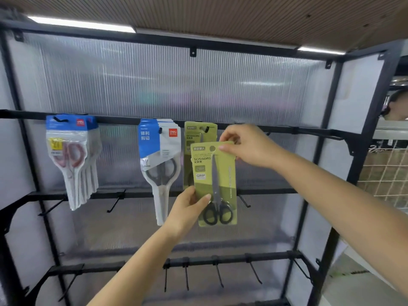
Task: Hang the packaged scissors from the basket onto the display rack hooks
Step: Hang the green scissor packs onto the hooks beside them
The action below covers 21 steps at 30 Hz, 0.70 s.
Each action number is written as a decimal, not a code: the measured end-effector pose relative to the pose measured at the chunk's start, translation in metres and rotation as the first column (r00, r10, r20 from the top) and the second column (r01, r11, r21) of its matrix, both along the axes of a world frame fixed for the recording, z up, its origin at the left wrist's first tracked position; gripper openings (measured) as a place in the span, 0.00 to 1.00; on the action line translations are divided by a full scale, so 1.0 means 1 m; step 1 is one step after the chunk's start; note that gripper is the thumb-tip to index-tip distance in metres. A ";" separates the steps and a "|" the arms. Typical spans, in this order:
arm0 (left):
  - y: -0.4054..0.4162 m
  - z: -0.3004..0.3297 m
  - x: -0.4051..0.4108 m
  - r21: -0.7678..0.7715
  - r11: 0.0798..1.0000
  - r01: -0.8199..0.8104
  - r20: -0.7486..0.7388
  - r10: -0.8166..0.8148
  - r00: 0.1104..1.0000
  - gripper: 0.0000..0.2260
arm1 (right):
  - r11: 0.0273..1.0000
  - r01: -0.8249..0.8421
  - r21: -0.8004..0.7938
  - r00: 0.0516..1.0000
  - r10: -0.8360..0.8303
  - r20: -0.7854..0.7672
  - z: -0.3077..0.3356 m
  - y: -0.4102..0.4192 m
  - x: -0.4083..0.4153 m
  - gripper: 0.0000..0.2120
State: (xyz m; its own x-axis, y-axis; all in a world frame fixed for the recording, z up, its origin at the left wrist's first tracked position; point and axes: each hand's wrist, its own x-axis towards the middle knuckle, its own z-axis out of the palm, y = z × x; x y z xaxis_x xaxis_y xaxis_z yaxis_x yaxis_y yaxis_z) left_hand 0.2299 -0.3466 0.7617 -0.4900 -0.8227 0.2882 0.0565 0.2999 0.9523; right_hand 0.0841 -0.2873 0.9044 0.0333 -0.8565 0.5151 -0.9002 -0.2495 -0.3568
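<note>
A black metal display rack (pixel 331 133) with ribbed translucent back panels fills the view; its lower edge and left side are cut off by the frame. The task's basket is out of view.

In the centre, two hands hold one green packaged scissors (pixel 215 184) upright in front of the rack, not on a hook. The left hand (pixel 187 208) grips the pack's lower left edge, thumb across the front. The right hand (pixel 247 144) pinches the top right corner beside the round hang hole. The card reads "SCISSORS" and "GRIP"; smaller print is too blurred to read. Black-handled scissors show through the blister.

Just behind it, a matching green pack (pixel 198 138) hangs on a top-rail hook, mostly hidden. Left of that hangs a bunch of blue-and-white packs (pixel 160 160) marked "deli" with Chinese characters. Far left hangs another blue-topped bunch (pixel 70 160) with red-handled scissors and a yellow tag whose writing is unclear.

Bare black hooks (pixel 217 274) stick out from the lower rails. At the right edge, a white wire grid (pixel 388 173) is partly visible.
</note>
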 end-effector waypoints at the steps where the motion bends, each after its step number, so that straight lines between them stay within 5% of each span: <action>1: 0.000 0.001 0.000 -0.010 1.000 -0.013 -0.003 0.013 1.000 0.05 | 1.000 -0.003 -0.016 1.000 0.003 -0.013 0.005 -0.001 0.002 0.02; 8: -0.006 0.011 0.006 -0.004 0.966 -0.258 -0.130 0.255 0.958 0.04 | 0.993 0.039 -0.109 0.999 -0.036 0.032 0.022 -0.018 0.004 0.03; 21: -0.031 0.006 -0.014 0.053 0.933 -0.356 -0.055 0.359 0.932 0.05 | 0.969 0.169 -0.179 0.985 -0.174 -0.011 0.005 -0.056 0.000 0.10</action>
State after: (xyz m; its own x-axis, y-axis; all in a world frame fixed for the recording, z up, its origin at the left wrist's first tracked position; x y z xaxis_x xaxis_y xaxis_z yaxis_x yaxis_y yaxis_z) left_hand 0.2159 -0.3773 0.7678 -0.1434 -0.9519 0.2706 0.0133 0.2716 0.9623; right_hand 0.0836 -0.3433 0.9096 -0.0903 -0.7463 0.6595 -0.9437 -0.1475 -0.2962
